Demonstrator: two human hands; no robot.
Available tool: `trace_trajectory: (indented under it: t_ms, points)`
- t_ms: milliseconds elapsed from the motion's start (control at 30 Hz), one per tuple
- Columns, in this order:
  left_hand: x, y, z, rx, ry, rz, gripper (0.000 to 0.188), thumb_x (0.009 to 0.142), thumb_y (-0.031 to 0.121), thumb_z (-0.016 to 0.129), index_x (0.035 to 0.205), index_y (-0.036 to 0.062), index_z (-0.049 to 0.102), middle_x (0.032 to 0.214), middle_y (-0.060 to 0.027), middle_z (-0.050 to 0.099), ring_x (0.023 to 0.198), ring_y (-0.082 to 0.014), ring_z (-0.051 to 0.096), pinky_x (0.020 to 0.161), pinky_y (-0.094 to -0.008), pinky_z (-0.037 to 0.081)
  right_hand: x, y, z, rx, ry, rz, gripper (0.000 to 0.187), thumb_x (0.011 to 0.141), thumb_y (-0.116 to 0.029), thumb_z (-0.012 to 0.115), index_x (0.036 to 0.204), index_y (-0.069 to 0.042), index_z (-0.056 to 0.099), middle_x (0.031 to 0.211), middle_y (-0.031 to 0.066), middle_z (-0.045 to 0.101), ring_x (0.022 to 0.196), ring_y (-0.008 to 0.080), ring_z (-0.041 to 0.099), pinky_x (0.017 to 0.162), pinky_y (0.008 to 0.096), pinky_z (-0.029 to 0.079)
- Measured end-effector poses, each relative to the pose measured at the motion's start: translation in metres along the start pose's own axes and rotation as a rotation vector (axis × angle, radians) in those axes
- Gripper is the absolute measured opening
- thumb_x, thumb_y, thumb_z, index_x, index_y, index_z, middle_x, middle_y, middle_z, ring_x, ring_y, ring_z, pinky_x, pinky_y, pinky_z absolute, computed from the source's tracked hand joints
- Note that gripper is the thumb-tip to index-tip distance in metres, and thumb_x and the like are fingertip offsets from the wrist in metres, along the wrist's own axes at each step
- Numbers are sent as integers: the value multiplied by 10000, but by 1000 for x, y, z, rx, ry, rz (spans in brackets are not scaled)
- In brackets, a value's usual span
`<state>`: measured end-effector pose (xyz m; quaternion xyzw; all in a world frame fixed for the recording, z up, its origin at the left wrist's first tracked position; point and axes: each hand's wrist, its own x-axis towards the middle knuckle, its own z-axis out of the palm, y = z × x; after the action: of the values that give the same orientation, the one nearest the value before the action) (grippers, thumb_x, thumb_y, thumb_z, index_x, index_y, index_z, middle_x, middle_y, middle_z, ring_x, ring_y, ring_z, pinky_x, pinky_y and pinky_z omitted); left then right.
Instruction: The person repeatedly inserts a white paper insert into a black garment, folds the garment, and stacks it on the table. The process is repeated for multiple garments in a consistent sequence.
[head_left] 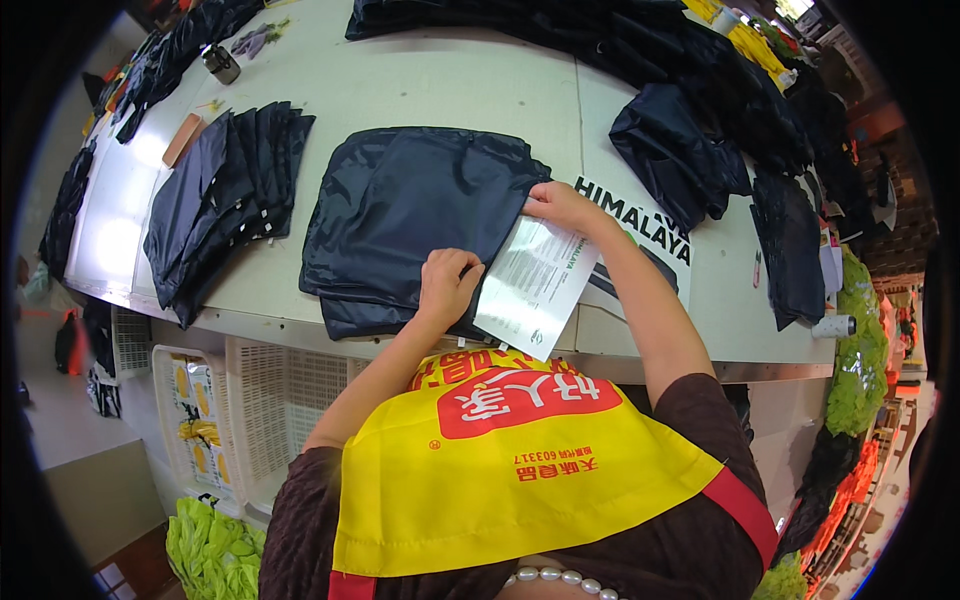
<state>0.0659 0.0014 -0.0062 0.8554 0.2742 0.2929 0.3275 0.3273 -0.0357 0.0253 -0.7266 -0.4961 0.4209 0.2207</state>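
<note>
A stack of glossy dark navy folded fabric point(410, 200) lies in front of me on the pale table. My left hand point(447, 288) rests at the stack's near right side, its fingers curled and pinched at the fabric edge. A white printed card point(535, 285) lies slanted along the stack's right edge, its lower end by my apron. At the card's upper end my right hand point(562, 208) has thumb and fingers closed on it, beside the fabric. Whether its fingertips also hold the fabric is hidden. Another white printed sheet point(640, 225) lies under my right forearm.
Fanned dark fabric pieces point(235, 200) lie to the left, near a tan block point(182, 140) and a dark jar point(220, 64). More dark fabric point(672, 150) is heaped at right and along the back. A thread cone point(834, 326) sits at the right edge. White crates point(270, 400) stand below.
</note>
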Motion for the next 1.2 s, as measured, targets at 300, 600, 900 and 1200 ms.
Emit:
trace_trajectory:
  t_ms: [300, 600, 900, 1200]
  points:
    - [-1, -13, 14, -31, 43, 24, 62, 715, 96, 651, 731, 56, 606, 769, -80, 613, 777, -286, 555, 701, -386, 418, -89, 80, -12, 1158, -123, 221, 406, 829, -303, 592, 1127, -29, 562, 1009, 124, 638, 849, 201, 643, 619, 293, 544]
    - [6, 10, -2, -32, -29, 47, 49, 739, 68, 632, 739, 43, 590, 784, -90, 607, 798, -285, 533, 733, -383, 393, -114, 44, 59, 790, 137, 211, 189, 872, -127, 497, 925, 43, 562, 780, 118, 642, 595, 154, 638, 443, 244, 501]
    - [18, -6, -2, -75, -210, 32, 92, 785, 72, 588, 864, 26, 575, 960, -131, 579, 955, -289, 507, 853, -370, 383, -28, 2, 66, 772, 107, 61, 212, 867, -124, 422, 1011, -35, 550, 739, 54, 584, 569, 114, 571, 446, 224, 442]
    - [39, -10, 13, 176, -279, 253, 443, 830, 156, 523, 1264, 82, 473, 1290, -159, 462, 1186, -324, 406, 945, -416, 326, -37, -28, 60, -793, -61, -282, 349, 723, -135, 577, 1052, -23, 595, 950, 189, 598, 866, 284, 631, 716, 381, 498]
